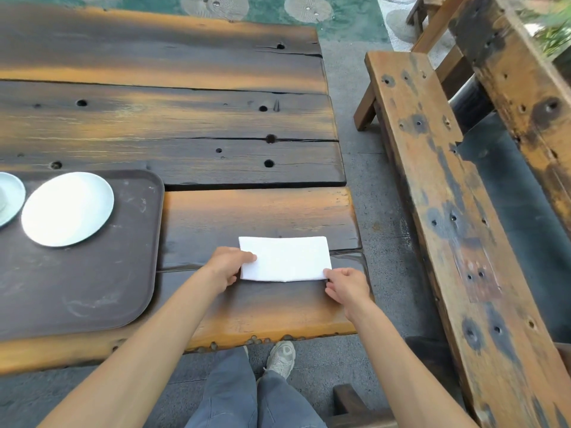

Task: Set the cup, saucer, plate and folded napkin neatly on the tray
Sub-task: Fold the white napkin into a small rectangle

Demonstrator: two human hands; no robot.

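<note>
Left hand (230, 267) has thumb on top of the napkin (284, 258) at its left edge, pinning it. My right hand (346, 287) pinches the near-right corner, fingers closed on it. Looks like I'm squaring the fold before lifting. Napkin lies flat on the table (247, 211), just right of the tray (92, 288). Plate (68, 208) is on the tray already, saucer (10, 199) beside it at frame edge. Near tray half is bare, likely napkin's spot.

Light: soft, even daylight; no hard shadows.
Glare: white napkin (284, 258) in the hands and plate (68, 209) left of them overexposed.
Distortion: wide-angle bending at edges.
Blur: far right corner.
</note>
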